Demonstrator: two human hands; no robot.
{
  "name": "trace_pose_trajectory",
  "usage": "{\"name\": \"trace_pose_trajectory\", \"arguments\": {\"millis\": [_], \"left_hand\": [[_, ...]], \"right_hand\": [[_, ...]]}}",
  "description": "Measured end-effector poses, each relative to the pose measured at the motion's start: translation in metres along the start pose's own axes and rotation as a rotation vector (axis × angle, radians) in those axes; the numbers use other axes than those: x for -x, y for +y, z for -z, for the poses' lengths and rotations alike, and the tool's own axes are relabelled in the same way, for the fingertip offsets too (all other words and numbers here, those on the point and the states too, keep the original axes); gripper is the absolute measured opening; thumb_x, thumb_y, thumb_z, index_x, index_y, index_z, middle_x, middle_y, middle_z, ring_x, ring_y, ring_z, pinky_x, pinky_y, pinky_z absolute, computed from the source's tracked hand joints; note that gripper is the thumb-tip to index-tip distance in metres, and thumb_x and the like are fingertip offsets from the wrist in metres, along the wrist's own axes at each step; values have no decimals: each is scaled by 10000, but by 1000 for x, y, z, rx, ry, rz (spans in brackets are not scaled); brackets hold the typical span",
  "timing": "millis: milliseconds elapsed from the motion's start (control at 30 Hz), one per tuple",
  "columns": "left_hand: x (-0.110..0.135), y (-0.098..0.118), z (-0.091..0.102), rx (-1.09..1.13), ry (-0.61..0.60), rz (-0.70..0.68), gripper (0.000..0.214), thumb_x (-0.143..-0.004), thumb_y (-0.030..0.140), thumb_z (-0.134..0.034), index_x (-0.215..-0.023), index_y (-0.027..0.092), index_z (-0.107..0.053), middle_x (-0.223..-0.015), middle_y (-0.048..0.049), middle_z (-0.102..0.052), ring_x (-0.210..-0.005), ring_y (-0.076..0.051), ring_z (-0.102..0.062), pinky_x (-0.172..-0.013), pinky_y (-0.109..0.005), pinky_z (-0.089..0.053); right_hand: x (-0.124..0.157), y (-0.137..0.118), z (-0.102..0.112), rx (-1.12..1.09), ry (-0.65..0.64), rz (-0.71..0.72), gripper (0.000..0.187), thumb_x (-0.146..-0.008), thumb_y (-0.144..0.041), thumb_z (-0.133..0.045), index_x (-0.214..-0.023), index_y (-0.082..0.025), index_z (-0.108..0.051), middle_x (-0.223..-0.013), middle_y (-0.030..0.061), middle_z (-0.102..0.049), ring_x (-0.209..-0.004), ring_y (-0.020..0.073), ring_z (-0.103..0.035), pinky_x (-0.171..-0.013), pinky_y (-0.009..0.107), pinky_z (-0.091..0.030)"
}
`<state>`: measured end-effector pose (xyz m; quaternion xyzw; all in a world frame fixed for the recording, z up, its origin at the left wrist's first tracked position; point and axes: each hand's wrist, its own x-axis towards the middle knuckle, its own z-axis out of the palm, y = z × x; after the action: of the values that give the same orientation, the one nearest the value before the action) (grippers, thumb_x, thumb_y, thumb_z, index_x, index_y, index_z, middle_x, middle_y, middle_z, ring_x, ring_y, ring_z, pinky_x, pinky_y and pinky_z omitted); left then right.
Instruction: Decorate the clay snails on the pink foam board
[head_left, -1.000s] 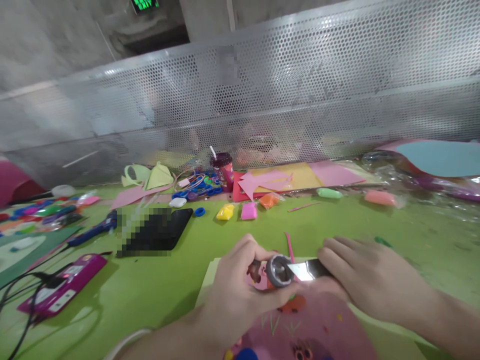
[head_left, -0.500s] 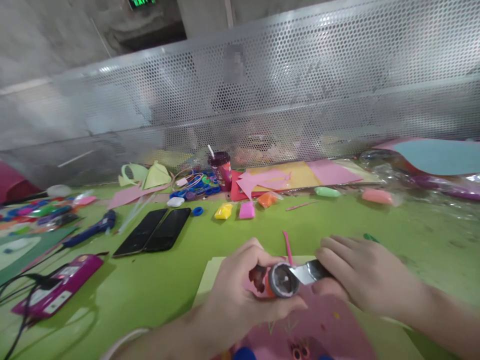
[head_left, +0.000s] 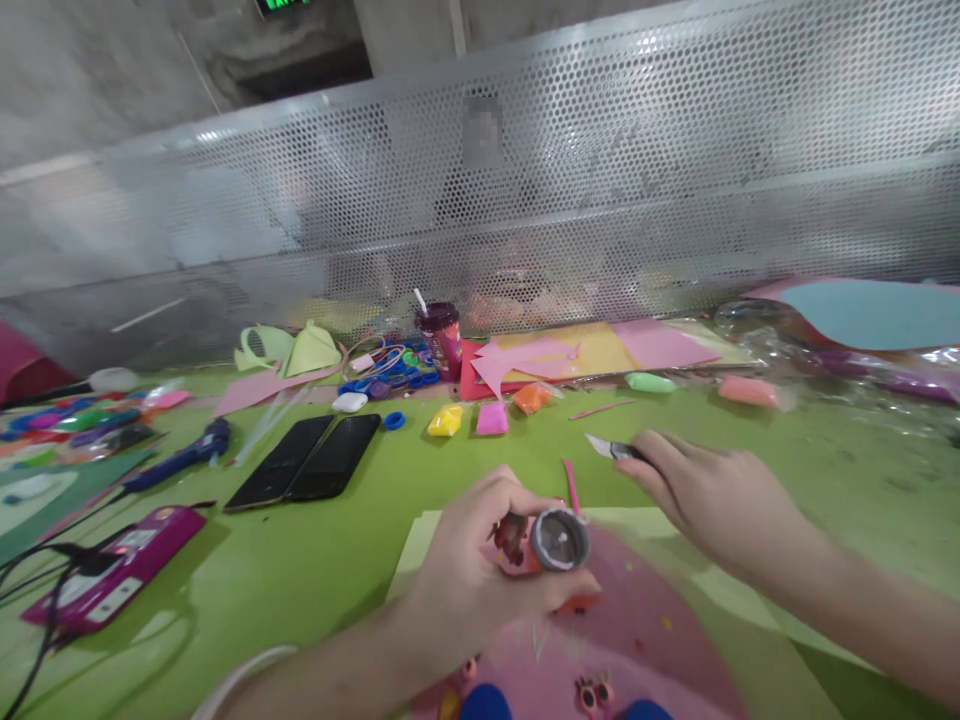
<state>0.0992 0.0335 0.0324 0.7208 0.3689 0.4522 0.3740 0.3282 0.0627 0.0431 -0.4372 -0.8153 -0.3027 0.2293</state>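
My left hand [head_left: 472,575] is closed around a small round piece with a grey, cap-like end [head_left: 561,540] facing me and orange-red on its side. Beside it, between thumb and fingers, shows a brownish-red lump [head_left: 511,540]. My right hand [head_left: 705,500] grips the dark handle of a craft knife [head_left: 611,448], its bare blade pointing left, apart from the round piece. Under my left hand lies a pink paper shape [head_left: 652,640] with small eyes [head_left: 595,692] and blue pieces [head_left: 485,703], on pale yellow paper [head_left: 757,630].
A thin pink stick [head_left: 572,487] lies beyond my left hand. Farther back are yellow [head_left: 445,421], pink [head_left: 492,418] and orange [head_left: 532,398] clay packs and a drink cup [head_left: 441,340]. Two phones [head_left: 335,458], a glue gun [head_left: 180,457] and a power strip [head_left: 116,575] lie left.
My right hand has drawn the knife away from the round piece, up and slightly to the right. My left hand still holds the piece, shifted slightly up and left.
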Motion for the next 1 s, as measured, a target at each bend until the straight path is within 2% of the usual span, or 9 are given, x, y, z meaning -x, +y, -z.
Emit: {"name": "trace_pose_trajectory", "arguments": {"millis": [67, 133, 267, 400, 500, 600, 667, 833, 1000], "left_hand": [[-2, 0, 0, -16, 15, 31, 293, -640, 354, -806, -802, 187, -629, -712, 32, -489, -578, -82, -425, -530, -197, -350], [-4, 1, 0, -41, 37, 58, 283, -638, 341, -803, -784, 184, -618, -705, 32, -487, -581, -88, -419, -532, -204, -346], [-4, 0, -1, -100, 39, 83, 272, -643, 332, -792, -786, 182, -615, -716, 31, -484, -586, -93, -420, -540, -212, -346], [-3, -2, -2, -183, 23, 56, 266, -654, 305, -785, -824, 178, -625, -730, 31, -484, -601, -98, -439, -559, -215, -361], [-3, -3, -3, -257, 4, 33, 265, -653, 306, -790, -823, 180, -630, -739, 27, -498, -614, -104, -461, -567, -215, -372], [-3, -2, -3, -307, -19, 5, 252, -659, 291, -787, -843, 186, -648, -735, 28, -505, -604, -102, -471, -559, -210, -380], [-3, -2, -3, -338, -37, -13, 241, -669, 284, -777, -864, 195, -666, -724, 30, -506, -583, -99, -472, -548, -208, -385], [-2, -5, -3, -432, -67, -78, 250, -717, 310, -735, -946, 229, -677, -721, 28, -520, -596, -112, -521, -549, -211, -416], [-2, -10, -2, -497, -85, -127, 222, -733, 347, -717, -933, 256, -680, -703, 31, -537, -580, -116, -547, -537, -205, -437]], "right_hand": [[3, 6, -10, 47, -69, -34, 547, -1013, -405, -121, -693, -171, -497, -512, 4, -515, -343, 117, -405, -398, 272, -84], [8, 11, -20, 69, -141, -32, 516, -1012, -362, -182, -678, -160, -519, -538, 38, -547, -397, 136, -463, -416, 270, -105], [13, 15, -30, 30, -242, 25, 387, -969, -250, -364, -648, -152, -556, -558, 68, -577, -552, 189, -561, -481, 269, -273], [5, 6, -14, -77, -229, 45, 293, -960, -255, -404, -784, -137, -606, -738, 89, -623, -682, 195, -589, -604, 303, -410], [-3, -9, 6, -324, -211, 88, 233, -973, -306, -391, -986, -174, -582, -903, 55, -621, -804, 134, -591, -700, 248, -465], [-6, -23, 19, -782, -226, 11, 131, -925, -260, -486, -948, -167, -575, -884, 42, -599, -803, 117, -580, -689, 220, -480], [-4, -29, 20, -899, -242, -35, 85, -898, -206, -513, -877, -158, -579, -829, 38, -582, -750, 121, -565, -651, 228, -478], [2, -34, 16, -868, -225, -31, 153, -917, -159, -455, -843, -143, -588, -774, 36, -576, -716, 125, -527, -646, 241, -459], [3, -36, 17, -775, -220, 32, 182, -925, -144, -408, -889, -130, -586, -811, 55, -590, -756, 146, -504, -682, 267, -446]]}}
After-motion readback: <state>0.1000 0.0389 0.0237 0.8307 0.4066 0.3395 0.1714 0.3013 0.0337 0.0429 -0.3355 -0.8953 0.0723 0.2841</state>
